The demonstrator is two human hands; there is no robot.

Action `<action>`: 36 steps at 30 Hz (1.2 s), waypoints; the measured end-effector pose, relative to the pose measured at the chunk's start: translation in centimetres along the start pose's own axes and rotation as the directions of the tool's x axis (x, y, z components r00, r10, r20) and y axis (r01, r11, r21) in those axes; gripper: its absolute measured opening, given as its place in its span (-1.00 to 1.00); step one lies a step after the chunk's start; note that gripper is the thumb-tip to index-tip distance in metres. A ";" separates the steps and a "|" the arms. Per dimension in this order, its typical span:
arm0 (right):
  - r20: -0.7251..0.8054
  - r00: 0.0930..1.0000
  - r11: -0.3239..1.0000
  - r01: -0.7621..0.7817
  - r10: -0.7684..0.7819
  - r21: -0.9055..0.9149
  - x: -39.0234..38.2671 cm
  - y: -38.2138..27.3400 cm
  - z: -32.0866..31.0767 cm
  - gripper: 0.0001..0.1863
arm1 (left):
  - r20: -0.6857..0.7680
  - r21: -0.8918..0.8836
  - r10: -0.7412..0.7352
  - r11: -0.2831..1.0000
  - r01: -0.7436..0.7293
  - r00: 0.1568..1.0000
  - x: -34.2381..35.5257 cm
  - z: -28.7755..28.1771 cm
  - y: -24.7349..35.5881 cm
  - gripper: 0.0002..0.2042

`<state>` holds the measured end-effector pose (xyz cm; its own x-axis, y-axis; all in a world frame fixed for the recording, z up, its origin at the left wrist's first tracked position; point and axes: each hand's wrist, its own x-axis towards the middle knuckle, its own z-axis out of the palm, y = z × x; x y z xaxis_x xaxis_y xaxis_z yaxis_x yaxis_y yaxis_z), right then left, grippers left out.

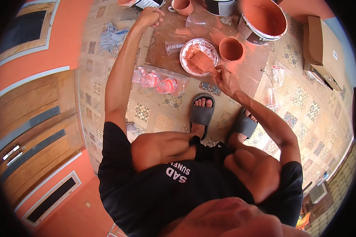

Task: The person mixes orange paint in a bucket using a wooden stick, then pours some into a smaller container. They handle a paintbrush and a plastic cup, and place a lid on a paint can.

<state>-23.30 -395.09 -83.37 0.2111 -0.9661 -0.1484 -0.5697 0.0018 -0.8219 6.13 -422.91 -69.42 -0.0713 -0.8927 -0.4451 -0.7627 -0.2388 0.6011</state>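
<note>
My right hand (226, 80) grips the handle of a wide paintbrush (201, 60), whose coral-coated head rests in a white plate (185, 67) smeared with paint. Right of the plate stands a cup of coral paint (230, 49). My left hand (150, 17) is raised at the top left with curled fingers, near a coral mug (182, 6) and a partly cropped tub (144, 3); whether it holds something I cannot make out. Clear plastic cups (174, 47) lie on the paint-stained board (162, 31) around the plate.
A large paint bucket (261, 19) stands at the upper right, beside a cardboard box (324, 51). A pack of pink-labelled bottles (162, 83) lies at the board's front edge. A blue-grey rag (110, 37) is on the tiled floor, and a wooden door (31, 122) is to the left.
</note>
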 end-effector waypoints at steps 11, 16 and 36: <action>0.060 0.998 0.990 0.008 0.000 -0.138 1.3 1.8 0.8 -0.48 | -0.659 -0.048 0.317 0.887 -0.459 0.682 9.6 -10.3 6.4 -0.49; 0.124 0.992 0.938 0.027 0.017 -0.346 0.9 1.6 0.1 -0.42 | -0.634 0.679 0.751 0.655 -0.332 0.186 12.0 -8.2 11.4 -0.32; -0.040 0.952 0.943 0.295 -0.304 -0.155 -1.8 -2.6 -5.5 -0.47 | -0.864 0.452 0.482 0.612 -0.648 -0.148 -11.4 -14.4 16.8 -0.78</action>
<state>-26.54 -394.78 -77.93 0.3422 -0.9305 0.1308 -0.5978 -0.3230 -0.7337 3.45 -422.30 -44.70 0.1986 -0.3132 0.9287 -0.7115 0.6056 0.3564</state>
